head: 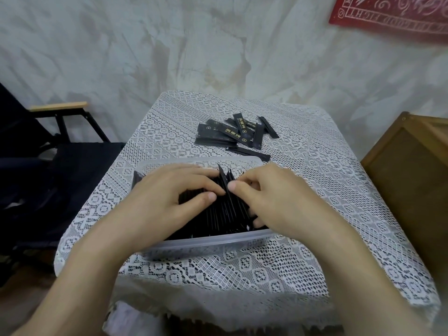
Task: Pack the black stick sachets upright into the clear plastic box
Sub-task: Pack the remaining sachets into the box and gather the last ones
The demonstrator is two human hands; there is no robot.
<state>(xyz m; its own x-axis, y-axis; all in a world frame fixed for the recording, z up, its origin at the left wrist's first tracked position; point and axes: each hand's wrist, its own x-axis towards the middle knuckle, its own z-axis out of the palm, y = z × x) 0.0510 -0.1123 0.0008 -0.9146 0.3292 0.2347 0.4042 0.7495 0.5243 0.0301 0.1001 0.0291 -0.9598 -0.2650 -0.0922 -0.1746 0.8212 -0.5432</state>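
Here the right hand (274, 197) has its grip closed in a pinch: thumb and curled forefinger meet on the top edges of a few raised sachets (223, 177), which stand a little higher than their neighbours and poke up just left of that pinch. The left hand (169, 197) has a slack, open grip, with fingers nearly straight and laid across the tops of the packed sachets (218, 214) and the thumb pressing down beside them. It touches the row without closing round anything. The two thumbs sit close together, with the raised sachets between them. Under both grips the packed sachets stand on end in a tight black row that fills most of the clear plastic box (218, 240), whose near rim shows just below the wrists. Its far wall is visible beyond the fingertips. Further out from the grips, well apart from the box, a pile of loose sachets (230, 134) lies flat and crisscrossed on the tabletop (327, 178), some showing gold print. One loose sachet lies nearest the far rim. The tabletop is covered with a white lace cloth that hangs over its near edge. To the left of the left grip stands a dark folding chair (72, 161) with a pale wooden armrest, and to the right of the right grip is a brown wooden cabinet (412, 170). Behind it all is a pale wrinkled backdrop (169, 44), with a red printed cloth (392, 18) at its upper right.
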